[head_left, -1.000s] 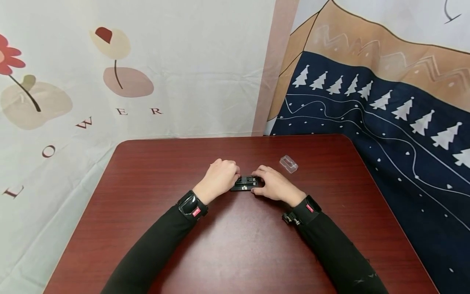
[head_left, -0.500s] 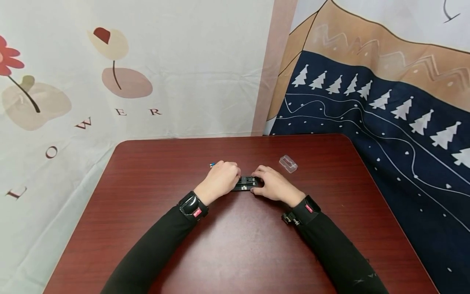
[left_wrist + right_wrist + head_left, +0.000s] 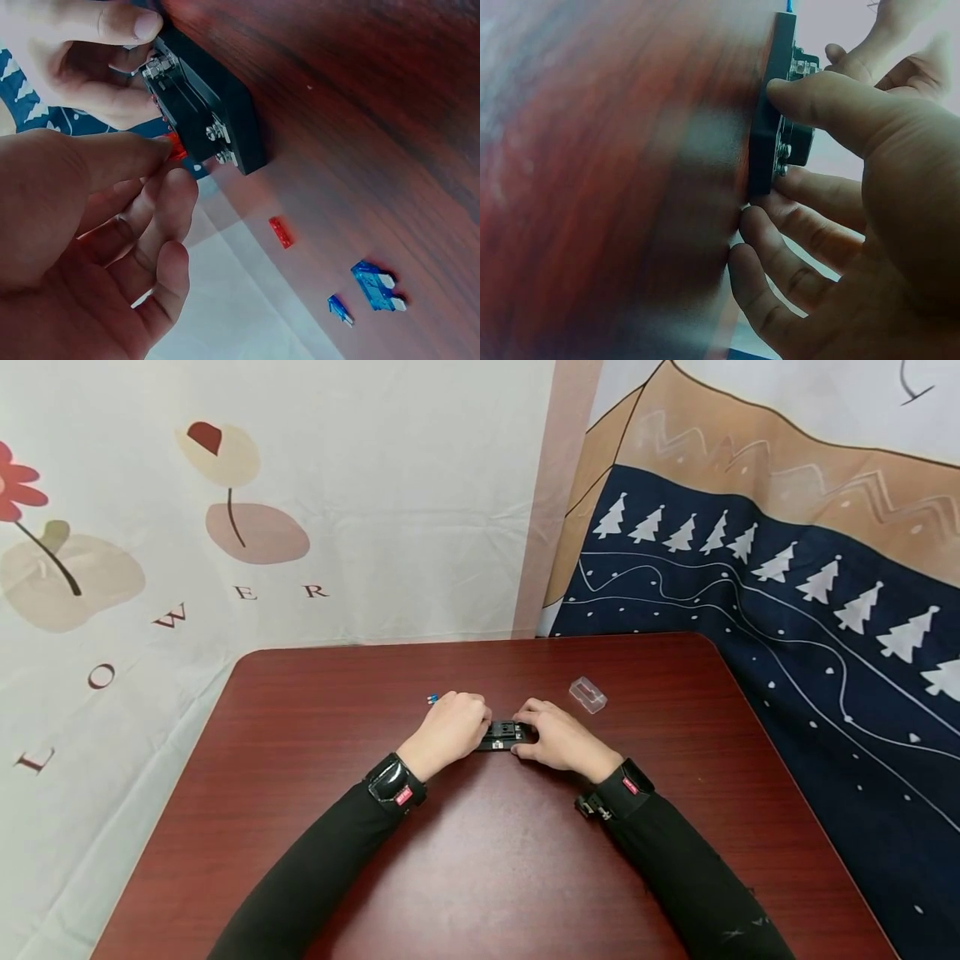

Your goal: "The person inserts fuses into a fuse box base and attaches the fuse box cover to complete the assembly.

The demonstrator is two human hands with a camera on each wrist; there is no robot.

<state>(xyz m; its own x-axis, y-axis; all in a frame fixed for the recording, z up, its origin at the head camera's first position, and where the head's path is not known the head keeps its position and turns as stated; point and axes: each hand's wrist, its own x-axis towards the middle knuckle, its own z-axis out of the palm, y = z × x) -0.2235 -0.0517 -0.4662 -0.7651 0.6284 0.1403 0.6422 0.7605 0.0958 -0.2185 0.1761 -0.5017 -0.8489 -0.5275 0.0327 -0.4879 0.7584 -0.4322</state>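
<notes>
A black fuse block [image 3: 501, 735] with metal screw terminals rests on the table between both hands. My left hand [image 3: 450, 727] pinches a red blade fuse [image 3: 177, 146] between thumb and index finger, right at the block's side in the left wrist view. The fingertips hide most of that fuse. My right hand [image 3: 558, 741] grips the block's other end, its thumb [image 3: 795, 97] along the base's edge and its fingers around the far side. Beyond the left hand lie a larger blue blade fuse [image 3: 375, 285], a small blue fuse [image 3: 339, 309] and a small red fuse [image 3: 280, 232].
A small clear plastic box [image 3: 587, 694] stands on the table behind the right hand. The reddish-brown tabletop [image 3: 480, 877] ends at a printed cloth [image 3: 420, 527] hanging along the back.
My left hand has shifted slightly to the right along the block, and the blue fuses behind it have come into view. The right hand keeps its hold on the block.
</notes>
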